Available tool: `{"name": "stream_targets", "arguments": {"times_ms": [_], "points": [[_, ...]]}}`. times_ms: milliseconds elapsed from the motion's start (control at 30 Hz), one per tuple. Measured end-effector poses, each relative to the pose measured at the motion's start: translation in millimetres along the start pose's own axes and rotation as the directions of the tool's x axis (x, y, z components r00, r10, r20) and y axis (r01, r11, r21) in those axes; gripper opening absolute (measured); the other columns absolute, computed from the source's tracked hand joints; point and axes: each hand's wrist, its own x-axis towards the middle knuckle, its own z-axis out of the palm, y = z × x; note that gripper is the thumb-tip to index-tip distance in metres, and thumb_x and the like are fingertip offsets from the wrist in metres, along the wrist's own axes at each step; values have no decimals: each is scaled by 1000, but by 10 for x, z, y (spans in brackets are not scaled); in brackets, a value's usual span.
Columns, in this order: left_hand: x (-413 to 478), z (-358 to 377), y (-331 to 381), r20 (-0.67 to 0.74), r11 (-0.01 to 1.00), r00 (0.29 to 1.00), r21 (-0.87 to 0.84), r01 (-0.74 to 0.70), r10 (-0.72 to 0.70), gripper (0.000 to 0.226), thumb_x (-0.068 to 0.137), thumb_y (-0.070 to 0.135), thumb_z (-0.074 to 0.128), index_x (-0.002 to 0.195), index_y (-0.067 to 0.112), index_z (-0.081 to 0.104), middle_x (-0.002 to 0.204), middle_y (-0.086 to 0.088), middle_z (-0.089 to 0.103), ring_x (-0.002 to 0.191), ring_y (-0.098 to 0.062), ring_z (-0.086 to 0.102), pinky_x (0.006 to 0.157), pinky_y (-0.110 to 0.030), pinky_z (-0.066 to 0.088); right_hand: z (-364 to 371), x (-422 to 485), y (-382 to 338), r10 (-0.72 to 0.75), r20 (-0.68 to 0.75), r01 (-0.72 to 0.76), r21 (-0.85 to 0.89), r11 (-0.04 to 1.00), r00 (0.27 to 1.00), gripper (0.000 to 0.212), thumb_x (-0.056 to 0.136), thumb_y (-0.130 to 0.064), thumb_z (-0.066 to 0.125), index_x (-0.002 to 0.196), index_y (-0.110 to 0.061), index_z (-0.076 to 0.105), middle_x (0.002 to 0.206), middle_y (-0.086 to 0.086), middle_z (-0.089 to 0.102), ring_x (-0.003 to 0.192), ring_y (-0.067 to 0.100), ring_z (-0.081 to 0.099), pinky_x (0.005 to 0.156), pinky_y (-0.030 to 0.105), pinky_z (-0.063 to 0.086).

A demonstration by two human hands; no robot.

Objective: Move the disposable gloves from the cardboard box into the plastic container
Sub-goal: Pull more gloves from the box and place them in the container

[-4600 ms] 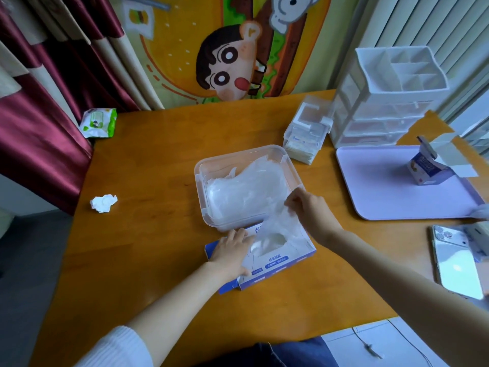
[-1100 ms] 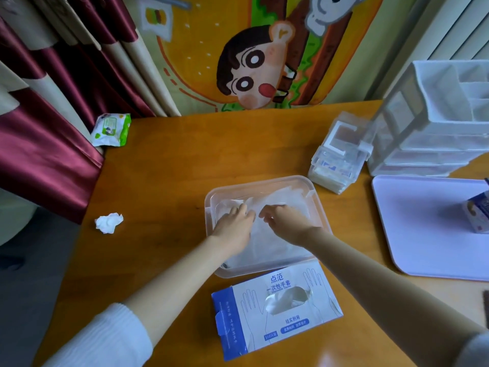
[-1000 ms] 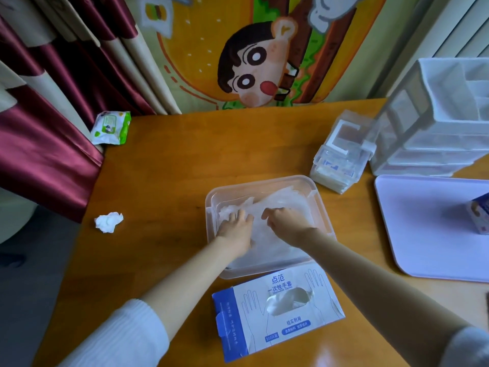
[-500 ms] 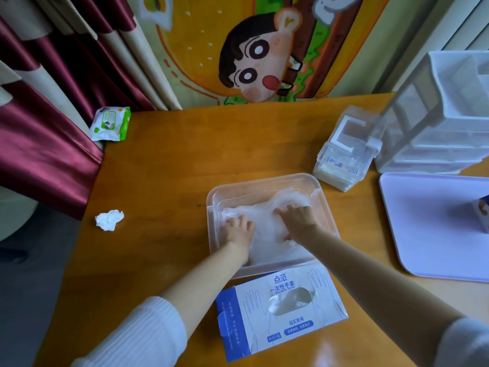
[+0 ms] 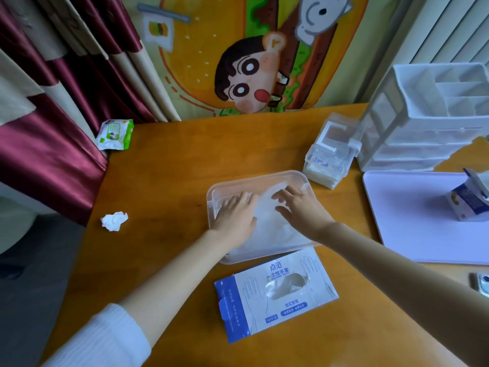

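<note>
A clear plastic container sits mid-table with a pile of thin translucent disposable gloves inside. My left hand lies flat on the left part of the pile, fingers straight. My right hand presses on the right part with fingers spread. In front of the container lies the blue and white cardboard glove box, flat on the table, with more gloves showing through its oval opening. Neither hand touches the box.
A crumpled tissue and a wet-wipe pack lie at the left. Stacked clear boxes and a white drawer organiser stand back right. A lilac tray holds a small carton. A phone corner shows at the right edge.
Earlier my right hand pulled a glove from the box while the left steadied it. Now both hands are in the container, spread apart and flattening the pile.
</note>
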Motion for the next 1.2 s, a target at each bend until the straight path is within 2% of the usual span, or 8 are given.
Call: {"name": "stream_targets", "arguments": {"times_ms": [133,300,433,567,700,833,1000,1200], "points": [[-405,9,293,-215,978,974,-180,-110,70,46,97,13,47,141,15,34,141,-4,36,119,-21,45,96,-27,39,88,-493,-104,-59,-176,83,132,988,983,21,94,-17,56,114,-13,57,107,0,55,90,9,54,75,25,47],[-811,344,457,-188,950,939,-69,-306,289,38,87,6,62,122,12,51,114,-7,52,97,-21,56,86,-29,49,317,-1063,-137,-96,-138,120,181,976,986,13,94,-29,46,95,-19,54,87,-6,54,69,7,52,54,21,41],[-945,632,443,175,974,964,70,-214,199,35,97,17,44,131,9,40,132,-11,41,122,-28,38,101,-37,29,618,-1269,-41,-144,229,128,81,988,963,25,101,-25,36,105,-13,58,105,2,56,94,21,56,69,25,37],[-988,795,411,362,991,930,89,-99,60,62,93,38,55,142,14,26,152,-13,17,135,-36,24,108,-44,26,741,-1254,-113,-183,375,205,-19,979,909,27,97,-7,43,120,-15,54,131,1,51,118,21,49,95,27,35],[-1025,839,409,373,998,928,53,-45,22,74,95,38,52,152,18,9,160,-10,-3,146,-37,0,118,-45,10,801,-1195,-282,-109,427,202,-179,963,898,34,96,-8,48,129,-17,49,130,2,53,118,22,50,96,32,42],[-1041,874,400,366,999,931,27,-17,6,75,97,38,51,153,20,5,161,-8,-7,147,-34,-5,118,-45,6,760,-1060,-422,90,481,1,-186,983,872,23,97,-14,46,117,-10,55,118,8,60,108,26,57,85,30,44],[-1063,920,413,371,998,928,51,-28,7,74,98,41,48,154,20,4,161,-7,-9,147,-34,-7,118,-45,6,649,-958,-537,236,526,-178,-160,971,817,15,94,-17,46,88,-6,54,68,1,37,89,29,56,69,26,35],[-1037,919,375,367,999,930,34,-23,8,75,96,44,50,154,23,6,161,-3,-7,147,-31,-6,118,-45,7,583,-953,-557,205,514,-87,-245,966,833,32,97,-25,39,67,-13,38,84,9,53,86,27,54,72,28,36]]}}
